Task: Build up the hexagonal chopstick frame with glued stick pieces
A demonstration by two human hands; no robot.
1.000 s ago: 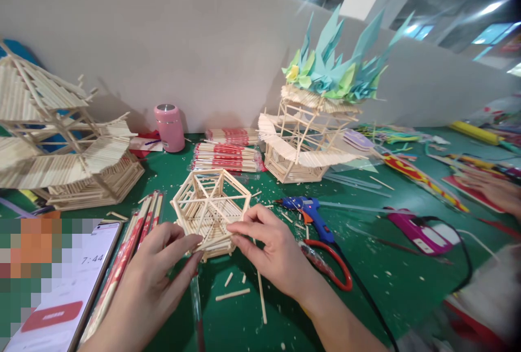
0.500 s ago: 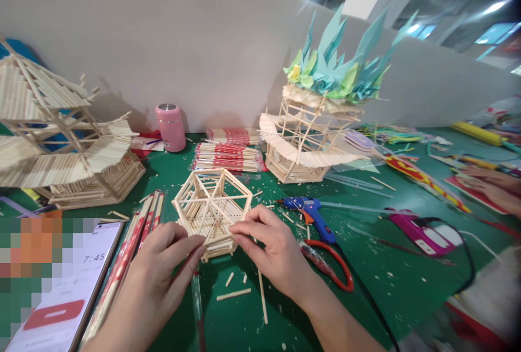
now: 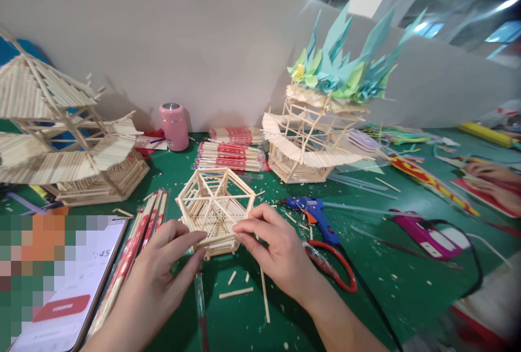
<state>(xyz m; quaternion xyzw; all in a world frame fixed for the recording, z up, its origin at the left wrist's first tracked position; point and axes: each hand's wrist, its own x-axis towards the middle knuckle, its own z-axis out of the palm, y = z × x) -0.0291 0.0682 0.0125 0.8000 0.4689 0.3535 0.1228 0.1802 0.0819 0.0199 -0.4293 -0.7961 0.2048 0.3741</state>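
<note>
A six-sided frame of thin wooden sticks (image 3: 217, 198), with spokes crossing over its top, stands on the green table in front of me. Along its near side runs a short wooden stick (image 3: 220, 238). My left hand (image 3: 173, 265) has thumb and index finger at the left end of that stick. At the right end, my right hand (image 3: 277, 249) pinches it, against the frame's near right corner. Below lie a loose cut stick (image 3: 236, 293) and a longer stick (image 3: 264, 298), whose upper part passes behind my right hand.
Right of the frame are a blue glue gun (image 3: 311, 211) and red-handled pliers (image 3: 350, 273). Stick models stand at left (image 3: 93, 151) and behind (image 3: 301, 151). Packed sticks (image 3: 230, 157), a pink flask (image 3: 174, 127) and a phone (image 3: 77, 287) lie around. Another person's hands (image 3: 494, 184) are at far right.
The view has shifted slightly, so everything sits a little further right. My left thumb and index fingertips look slightly further apart. Both hands stay at the frame's near side.
</note>
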